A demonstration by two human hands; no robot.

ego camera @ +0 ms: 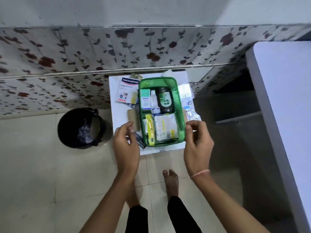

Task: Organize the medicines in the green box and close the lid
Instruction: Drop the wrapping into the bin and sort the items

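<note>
The green box (179,115) is seen open on the white stand (117,115), partly filled. Both hands are held half-curled and empty: the left hand (126,140) at its eight o'clock, the right hand (196,142) at four. Sorting seems unfinished; the plaster packet (127,89) at ten o'clock should be packed next.

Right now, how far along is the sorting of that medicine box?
Mostly packed: the dark bottle and sachets sit inside the green box. Both hands, left and right, hover empty beside it. The Hansaplast pack lies outside; no lid is on.
</note>
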